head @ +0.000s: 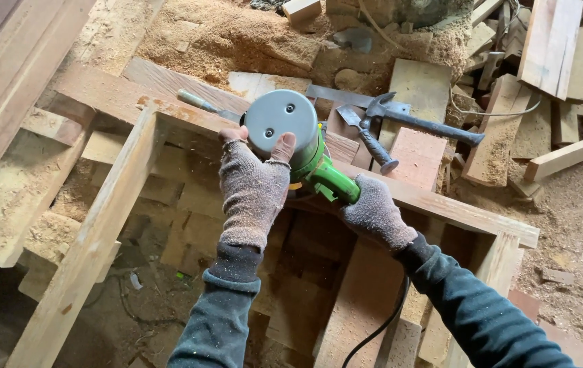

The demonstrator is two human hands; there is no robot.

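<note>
Sawdust and bits of wood lie all over the floor (578,204) of this workshop. A wooden frame (441,204) stands in the middle. On its top bar sits a green power tool (298,140) with a round grey cover. The left hand (254,187), in a grey glove, wraps its fingers over the cover. The right hand (375,215) is closed tight around the green handle. Two hammers (400,123) lie just behind the tool.
</note>
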